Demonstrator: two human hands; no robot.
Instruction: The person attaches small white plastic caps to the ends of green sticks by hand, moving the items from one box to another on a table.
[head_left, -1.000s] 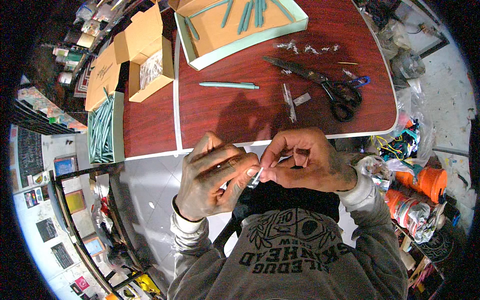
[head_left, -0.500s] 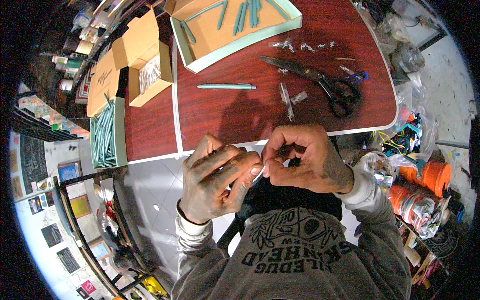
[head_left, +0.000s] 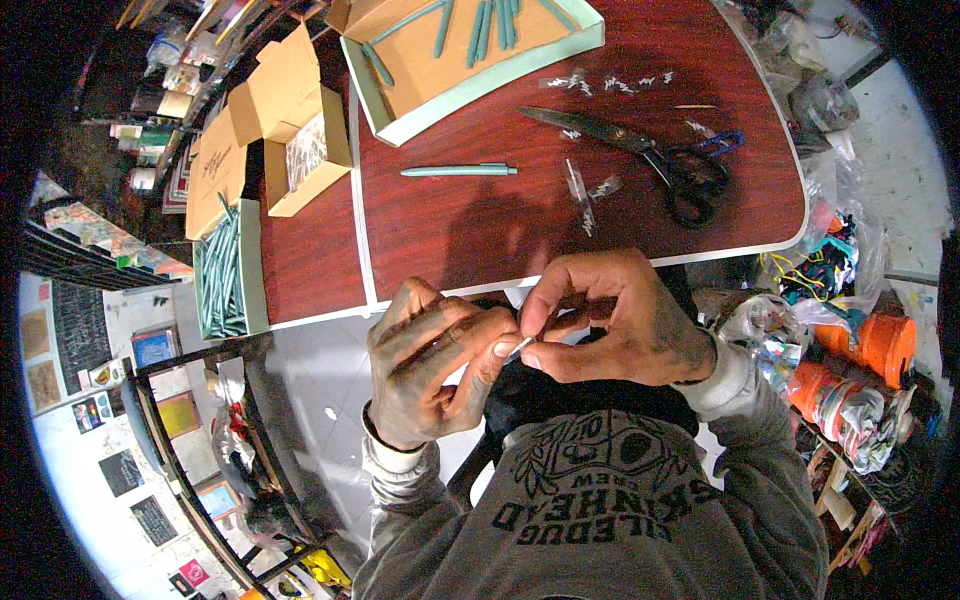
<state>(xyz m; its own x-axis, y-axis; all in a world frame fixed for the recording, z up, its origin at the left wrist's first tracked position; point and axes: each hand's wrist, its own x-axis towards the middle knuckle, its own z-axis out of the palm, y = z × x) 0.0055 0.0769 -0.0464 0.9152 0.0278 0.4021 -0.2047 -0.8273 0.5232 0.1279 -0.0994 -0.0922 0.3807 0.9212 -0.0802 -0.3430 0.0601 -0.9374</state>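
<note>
My left hand (head_left: 425, 365) and my right hand (head_left: 630, 325) meet just off the table's near edge, both closed in a pinch. Between their fingertips is a small, thin whitish strip (head_left: 518, 349); its exact kind is too small to tell. Beyond them a single teal pen (head_left: 458, 171) lies on the dark red table (head_left: 440, 235). To its right are small clear pieces with white markings (head_left: 576, 182) and large black-handled scissors (head_left: 640, 142). More teal pens lie apart from each other in a shallow mint-edged box (head_left: 490, 98) at the back.
On the left, a narrow box (head_left: 254, 270) is packed with teal pens, beside an open cardboard box (head_left: 325, 180) holding clear plastic. A blue-handled tool (head_left: 724, 143) and a thin stick (head_left: 695, 106) lie near the scissors. Orange containers (head_left: 880, 350) and plastic bags crowd the right side.
My right fingers have shifted slightly, with thumb and forefinger now further apart around the whitish strip. The view has moved a little; the things on the table stay put.
</note>
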